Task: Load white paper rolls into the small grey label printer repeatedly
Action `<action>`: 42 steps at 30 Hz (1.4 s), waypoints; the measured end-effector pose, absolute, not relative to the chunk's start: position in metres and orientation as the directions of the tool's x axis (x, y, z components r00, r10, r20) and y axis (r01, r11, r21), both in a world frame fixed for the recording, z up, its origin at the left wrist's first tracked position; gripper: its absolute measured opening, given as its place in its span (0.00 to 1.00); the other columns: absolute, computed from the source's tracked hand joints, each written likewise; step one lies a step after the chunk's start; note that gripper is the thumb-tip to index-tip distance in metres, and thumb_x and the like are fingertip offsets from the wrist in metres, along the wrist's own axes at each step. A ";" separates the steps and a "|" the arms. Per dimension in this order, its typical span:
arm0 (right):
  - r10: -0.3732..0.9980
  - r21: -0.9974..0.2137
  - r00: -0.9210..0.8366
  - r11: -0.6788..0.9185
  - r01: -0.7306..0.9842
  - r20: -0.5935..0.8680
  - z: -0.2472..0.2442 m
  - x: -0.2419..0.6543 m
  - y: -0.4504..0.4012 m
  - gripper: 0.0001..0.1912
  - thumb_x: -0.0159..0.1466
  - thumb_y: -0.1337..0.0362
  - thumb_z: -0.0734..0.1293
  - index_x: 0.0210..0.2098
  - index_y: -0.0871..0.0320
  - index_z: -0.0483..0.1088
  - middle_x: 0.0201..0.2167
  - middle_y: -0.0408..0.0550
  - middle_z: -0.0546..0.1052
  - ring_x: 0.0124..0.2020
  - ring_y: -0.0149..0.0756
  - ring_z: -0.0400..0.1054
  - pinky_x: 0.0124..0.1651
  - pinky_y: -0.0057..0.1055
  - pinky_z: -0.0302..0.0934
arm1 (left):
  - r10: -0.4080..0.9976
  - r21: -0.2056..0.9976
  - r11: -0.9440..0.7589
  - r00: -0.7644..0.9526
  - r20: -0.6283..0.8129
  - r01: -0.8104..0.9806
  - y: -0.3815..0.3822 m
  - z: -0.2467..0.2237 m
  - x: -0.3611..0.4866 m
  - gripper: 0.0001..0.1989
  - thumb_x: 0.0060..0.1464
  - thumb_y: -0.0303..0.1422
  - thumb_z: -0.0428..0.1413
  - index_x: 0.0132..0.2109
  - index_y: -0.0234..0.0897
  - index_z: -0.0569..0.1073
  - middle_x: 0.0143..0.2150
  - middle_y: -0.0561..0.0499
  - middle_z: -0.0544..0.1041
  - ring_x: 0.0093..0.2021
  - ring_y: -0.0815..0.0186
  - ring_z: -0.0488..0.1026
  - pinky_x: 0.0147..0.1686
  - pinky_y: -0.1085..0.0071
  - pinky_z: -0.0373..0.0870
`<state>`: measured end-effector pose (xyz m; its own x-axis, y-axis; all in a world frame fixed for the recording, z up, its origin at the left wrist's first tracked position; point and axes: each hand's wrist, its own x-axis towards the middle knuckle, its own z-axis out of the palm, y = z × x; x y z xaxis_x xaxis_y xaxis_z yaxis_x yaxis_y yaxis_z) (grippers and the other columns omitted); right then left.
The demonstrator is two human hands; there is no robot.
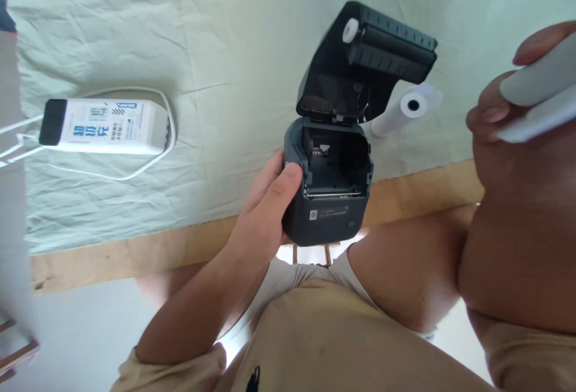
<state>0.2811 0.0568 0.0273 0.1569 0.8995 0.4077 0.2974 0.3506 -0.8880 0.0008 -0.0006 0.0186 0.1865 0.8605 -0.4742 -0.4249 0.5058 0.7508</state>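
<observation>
My left hand (263, 215) grips the left side of a dark portable label printer (335, 221), thumb on its upper edge. The printer's lid (328, 68) is swung up, showing a black roller and a white round knob. Its paper compartment (337, 167) is open to view, with a small label inside. Near the right edge, my right hand (490, 110) is closed around a white paper roll (540, 74), partly cut off by the frame. A second paper roll (391, 119) lies on the cloth behind the printer, its dark core hole facing right.
A white power strip (108, 125) with a black end and a looped white cable (168, 116) lies on the left. Pale green wrinkled cloth (225, 32) covers the table, whose wooden front edge (180, 239) shows before my lap.
</observation>
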 end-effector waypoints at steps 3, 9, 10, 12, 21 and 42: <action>0.818 -0.893 0.363 0.386 0.231 0.447 0.014 0.289 0.068 0.22 0.55 0.43 0.84 0.36 0.50 0.80 0.25 0.40 0.68 0.21 0.28 0.59 0.22 0.34 0.45 | 0.857 0.737 0.513 0.213 -0.469 -0.440 0.001 0.022 0.002 0.22 0.72 0.49 0.62 0.63 0.41 0.82 0.51 0.45 0.89 0.51 0.47 0.90 0.43 0.59 0.90; 0.833 -0.623 0.183 0.227 0.748 0.522 0.005 0.307 0.069 0.19 0.66 0.46 0.77 0.31 0.50 0.71 0.28 0.46 0.75 0.29 0.37 0.71 0.35 0.42 0.66 | 0.819 0.718 0.574 0.267 -0.509 -0.393 0.002 0.029 -0.001 0.27 0.70 0.51 0.64 0.68 0.43 0.78 0.46 0.46 0.89 0.35 0.56 0.87 0.25 0.67 0.79; 0.846 -0.566 0.174 0.171 0.806 0.503 0.004 0.311 0.069 0.19 0.66 0.46 0.77 0.32 0.50 0.72 0.31 0.49 0.79 0.33 0.40 0.75 0.38 0.43 0.68 | 0.817 0.718 0.577 0.279 -0.505 -0.389 0.002 0.030 -0.002 0.26 0.70 0.50 0.64 0.68 0.43 0.78 0.43 0.47 0.89 0.29 0.60 0.83 0.21 0.68 0.73; 0.873 -0.510 0.193 0.072 0.857 0.448 0.001 0.317 0.072 0.17 0.64 0.48 0.80 0.38 0.51 0.76 0.40 0.52 0.84 0.40 0.43 0.79 0.42 0.43 0.72 | 0.818 0.720 0.575 0.293 -0.495 -0.389 0.002 0.031 -0.003 0.25 0.71 0.49 0.63 0.67 0.43 0.77 0.38 0.50 0.88 0.20 0.66 0.75 0.15 0.69 0.63; 0.932 -0.434 0.280 -0.159 0.887 0.230 0.003 0.307 0.076 0.40 0.55 0.64 0.85 0.64 0.52 0.72 0.47 0.53 0.86 0.48 0.46 0.80 0.56 0.48 0.73 | 0.816 0.724 0.578 0.293 -0.499 -0.376 0.003 0.029 -0.003 0.25 0.70 0.52 0.64 0.65 0.45 0.79 0.36 0.50 0.88 0.30 0.59 0.84 0.28 0.65 0.78; 0.909 -0.392 -0.133 0.298 0.870 0.395 0.001 0.247 0.050 0.18 0.67 0.63 0.72 0.55 0.45 0.70 0.46 0.44 0.84 0.36 0.41 0.79 0.40 0.42 0.73 | 0.826 0.748 0.563 0.242 -0.509 -0.350 -0.001 0.027 -0.003 0.20 0.73 0.53 0.58 0.55 0.41 0.77 0.31 0.55 0.85 0.16 0.65 0.76 0.10 0.71 0.64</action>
<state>0.2474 0.0503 0.0008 -0.1334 0.9087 0.3955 0.8700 0.2985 -0.3925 -0.0027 -0.0005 0.0274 0.2418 0.8263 -0.5087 -0.3502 0.5632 0.7484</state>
